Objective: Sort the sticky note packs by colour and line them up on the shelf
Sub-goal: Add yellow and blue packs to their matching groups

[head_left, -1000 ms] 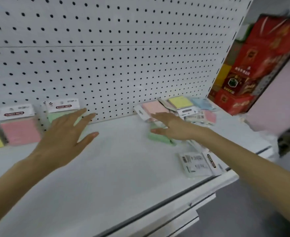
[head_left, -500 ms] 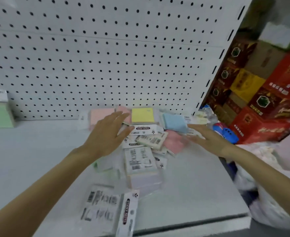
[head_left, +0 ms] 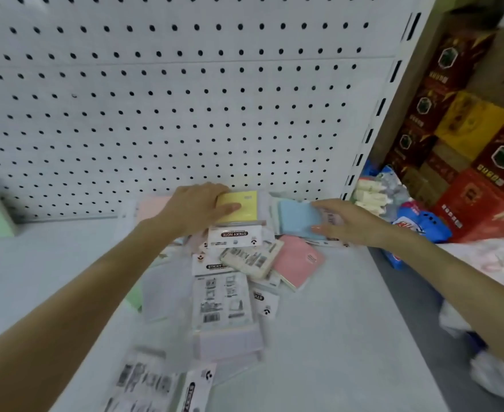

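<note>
At pegboard foot: left hand (head_left: 195,207) grips yellow pack (head_left: 240,207); right hand (head_left: 352,223) on blue pack (head_left: 297,218).

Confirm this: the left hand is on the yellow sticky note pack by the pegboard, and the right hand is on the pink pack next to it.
Not quite. The head view shows the right hand on the blue pack, not the pink pack, which lies nearer and untouched. The left hand is indeed on the yellow sticky note pack by the pegboard.
</note>
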Tool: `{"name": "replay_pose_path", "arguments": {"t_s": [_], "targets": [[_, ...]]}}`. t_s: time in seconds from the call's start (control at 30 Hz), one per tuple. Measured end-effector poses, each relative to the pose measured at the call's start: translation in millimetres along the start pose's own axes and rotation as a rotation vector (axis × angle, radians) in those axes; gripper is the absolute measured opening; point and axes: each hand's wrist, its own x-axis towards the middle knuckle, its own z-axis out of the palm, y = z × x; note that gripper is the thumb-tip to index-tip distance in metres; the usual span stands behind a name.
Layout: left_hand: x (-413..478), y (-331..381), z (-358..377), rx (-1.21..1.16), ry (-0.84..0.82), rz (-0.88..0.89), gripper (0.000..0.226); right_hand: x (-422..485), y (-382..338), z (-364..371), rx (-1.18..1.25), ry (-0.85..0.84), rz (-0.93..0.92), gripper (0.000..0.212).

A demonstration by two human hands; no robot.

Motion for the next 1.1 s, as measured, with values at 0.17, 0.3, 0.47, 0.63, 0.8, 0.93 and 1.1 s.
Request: {"name": "replay_pose_path", "arguments": {"t_s": [0.17, 0.3, 0.47, 0.63, 0.8, 0.93, 1.1], "targets": [[11, -4, 6, 0.059, -0.014, 0.001, 0.057, 13, 0, 3, -0.037, -0.054, 0.024, 0.080], [14, -7, 15, 0.127, -0.003, -0.003, 0.065, 19, 1, 4, -0.135, 0.000, -0.002, 0.087], [10, -7, 20, 0.095, 0.027, -0.015, 0.067, 21, -1, 8, -0.214, 0.043, 0.057, 0.088], [6, -3, 19, -0.034, 0.078, -0.031, 0.068, 18, -3, 9, -0.069, 0.120, 0.059, 0.079], [3, 5, 8, -0.109, 0.102, -0.061, 0.041, 12, 0, -1, 0.062, 0.163, 0.042, 0.052], [-8, 7, -14, -0.473, 0.084, -0.134, 0.026, 2, -2, -14, 0.272, 0.156, 0.044, 0.035], [-44, 11, -38, -0.882, 0.145, -0.190, 0.021, -16, -21, -20, 0.524, 0.120, 0.028, 0.030]]}}
